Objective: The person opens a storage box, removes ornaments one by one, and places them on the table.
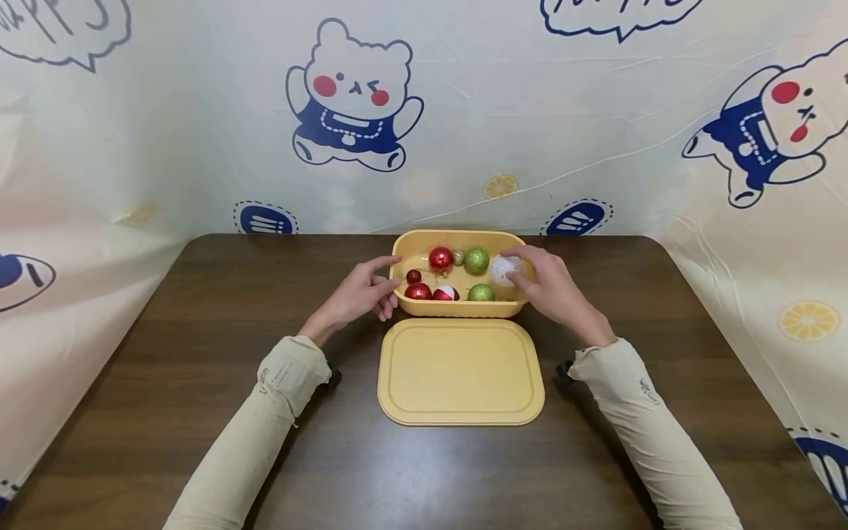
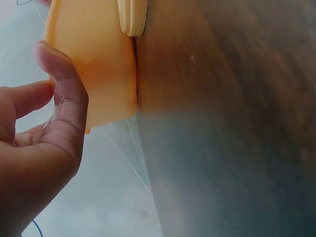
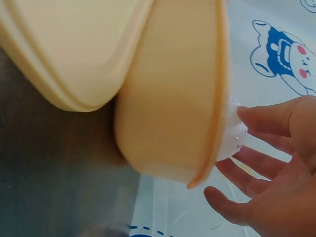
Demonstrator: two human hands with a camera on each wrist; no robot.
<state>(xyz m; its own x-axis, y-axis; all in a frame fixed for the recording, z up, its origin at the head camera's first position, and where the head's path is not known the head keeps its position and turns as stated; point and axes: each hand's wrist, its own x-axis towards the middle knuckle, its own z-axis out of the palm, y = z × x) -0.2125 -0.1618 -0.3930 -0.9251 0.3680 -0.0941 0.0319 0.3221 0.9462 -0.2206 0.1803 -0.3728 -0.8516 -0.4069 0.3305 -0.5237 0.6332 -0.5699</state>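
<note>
My left hand (image 1: 361, 293) steadies the box (image 1: 457, 309), fingers relaxed; my right hand (image 1: 546, 287), fingers spread, should cup the white ball (image 1: 503, 269) gently.

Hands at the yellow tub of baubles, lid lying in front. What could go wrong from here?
1. The right hand touches the white ball with loose, open fingers, so it may slip back among the other baubles.
2. The left hand only rests against the yellow tub, so the tub might slide or tip.
3. The lid lies just in front of the tub, where a sleeve could nudge it.
</note>
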